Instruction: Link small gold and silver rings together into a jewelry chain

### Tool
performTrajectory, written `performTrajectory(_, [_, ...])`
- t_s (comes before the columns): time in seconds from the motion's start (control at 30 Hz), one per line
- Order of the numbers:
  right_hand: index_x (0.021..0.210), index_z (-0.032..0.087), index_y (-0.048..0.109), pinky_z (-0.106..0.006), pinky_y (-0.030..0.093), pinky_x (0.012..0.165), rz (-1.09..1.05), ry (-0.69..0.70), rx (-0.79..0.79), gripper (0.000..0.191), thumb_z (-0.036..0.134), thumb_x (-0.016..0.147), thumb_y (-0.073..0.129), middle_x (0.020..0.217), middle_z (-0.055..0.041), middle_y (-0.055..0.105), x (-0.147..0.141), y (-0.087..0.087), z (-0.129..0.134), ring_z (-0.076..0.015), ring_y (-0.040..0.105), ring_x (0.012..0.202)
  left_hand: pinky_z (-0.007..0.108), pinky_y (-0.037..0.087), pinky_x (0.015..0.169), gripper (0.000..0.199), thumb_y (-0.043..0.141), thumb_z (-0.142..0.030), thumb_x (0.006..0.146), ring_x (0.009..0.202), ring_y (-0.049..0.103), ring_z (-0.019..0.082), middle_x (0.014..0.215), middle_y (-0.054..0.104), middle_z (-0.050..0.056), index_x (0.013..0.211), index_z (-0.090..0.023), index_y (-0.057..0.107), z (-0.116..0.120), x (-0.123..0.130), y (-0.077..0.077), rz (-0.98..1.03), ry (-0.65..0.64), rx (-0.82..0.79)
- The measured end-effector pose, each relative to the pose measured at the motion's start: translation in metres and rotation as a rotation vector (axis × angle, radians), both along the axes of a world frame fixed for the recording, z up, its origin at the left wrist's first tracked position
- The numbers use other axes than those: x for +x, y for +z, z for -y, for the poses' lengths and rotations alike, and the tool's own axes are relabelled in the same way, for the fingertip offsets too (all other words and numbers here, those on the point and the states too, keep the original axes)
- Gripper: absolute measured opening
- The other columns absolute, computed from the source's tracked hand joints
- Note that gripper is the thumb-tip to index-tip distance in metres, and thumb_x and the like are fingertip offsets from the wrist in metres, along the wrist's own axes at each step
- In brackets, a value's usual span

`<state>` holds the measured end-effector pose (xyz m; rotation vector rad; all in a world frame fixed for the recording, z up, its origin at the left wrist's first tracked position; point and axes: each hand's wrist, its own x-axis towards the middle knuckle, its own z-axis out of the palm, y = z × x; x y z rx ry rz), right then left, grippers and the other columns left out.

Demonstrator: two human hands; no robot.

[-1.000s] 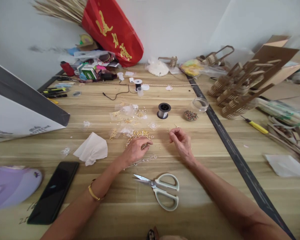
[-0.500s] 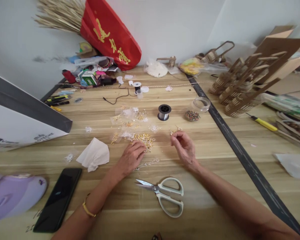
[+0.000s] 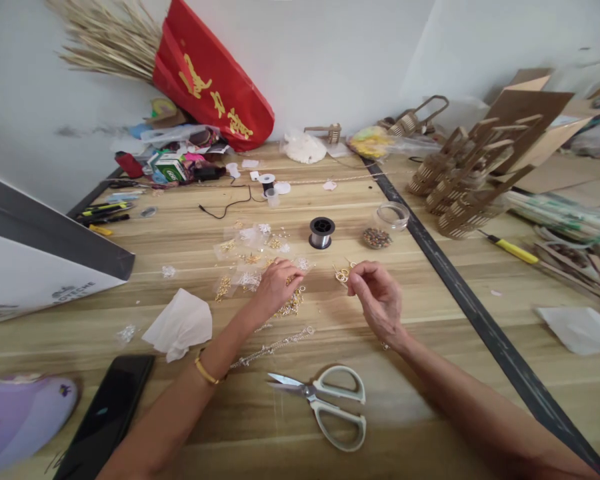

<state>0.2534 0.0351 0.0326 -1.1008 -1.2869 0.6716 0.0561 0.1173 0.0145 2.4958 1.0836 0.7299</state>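
My left hand hovers over a heap of small gold and silver beads, with thumb and fingers drawn together; anything between them is too small to make out. To its right, my right hand is pinched closed, and its fingertips hide what they hold. Gold ring-shaped findings lie just beside those fingertips. A silver chain with small charms stretches across the table below my left hand. Nearer to me, scissors with pale handles lie with blades slightly apart.
Beyond my hands stand a wire spool and a clear jar by dark beads. A white tissue and black phone lie left. Small woven baskets and a yellow-handled cutter are at right.
My left hand has moved farther away over the bead heap, uncovering more of the silver chain. My right hand has shifted slightly right, and the view has moved a little.
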Motion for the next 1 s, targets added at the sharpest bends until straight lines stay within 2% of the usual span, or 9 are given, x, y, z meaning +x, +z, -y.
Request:
performTrajectory(0.13, [0.082, 0.019, 0.054, -0.023, 0.04, 0.054, 0.014, 0.016, -0.016, 0.014, 0.031, 0.088, 0.054, 0.068, 0.0014, 0.051, 0.001, -0.006, -0.002, -0.0099, 0.048, 0.058, 0.035, 0.042, 0.083, 0.013, 0.055, -0.018, 0.084, 0.084, 0.054, 0.019, 0.082, 0.065, 0.005, 0.082, -0.016, 0.068, -0.016, 0.029, 0.0, -0.073, -0.066, 0.049])
performTrajectory(0.27, [0.083, 0.019, 0.055, -0.023, 0.039, 0.054, 0.012, 0.023, -0.034, 0.013, 0.031, 0.088, 0.054, 0.068, 0.0015, 0.05, 0.002, -0.008, -0.004, -0.0099, 0.047, 0.058, 0.036, 0.04, 0.082, 0.017, 0.05, -0.016, 0.086, 0.09, 0.05, 0.021, 0.087, 0.06, 0.008, 0.083, -0.014, 0.067, -0.024, 0.042, -0.001, -0.241, -0.121, 0.198])
performTrajectory(0.5, [0.082, 0.019, 0.055, -0.022, 0.038, 0.053, 0.001, 0.037, -0.025, 0.013, 0.03, 0.087, 0.055, 0.067, 0.0018, 0.05, 0.002, -0.01, -0.006, -0.0093, 0.046, 0.057, 0.037, 0.037, 0.08, 0.021, 0.047, -0.007, 0.084, 0.092, 0.047, 0.024, 0.087, 0.059, 0.011, 0.077, -0.013, 0.065, -0.038, 0.044, -0.006, -0.463, -0.186, 0.29])
performTrajectory(0.83, [0.082, 0.019, 0.055, -0.023, 0.04, 0.054, 0.023, 0.01, -0.047, 0.016, 0.033, 0.087, 0.055, 0.068, 0.0013, 0.051, 0.004, -0.01, -0.007, -0.0101, 0.047, 0.058, 0.034, 0.036, 0.081, 0.02, 0.047, -0.009, 0.085, 0.091, 0.049, 0.022, 0.083, 0.061, 0.008, 0.078, -0.013, 0.065, -0.045, 0.041, -0.006, -0.476, -0.258, 0.284])
performTrajectory(1.0, [0.083, 0.019, 0.055, -0.023, 0.04, 0.054, 0.032, 0.004, -0.046, 0.016, 0.034, 0.087, 0.055, 0.067, 0.0013, 0.051, 0.005, -0.009, -0.008, -0.0102, 0.047, 0.057, 0.033, 0.037, 0.077, 0.019, 0.047, -0.01, 0.086, 0.084, 0.053, 0.02, 0.083, 0.061, 0.008, 0.077, -0.013, 0.064, -0.044, 0.043, -0.006, -0.489, -0.26, 0.274])
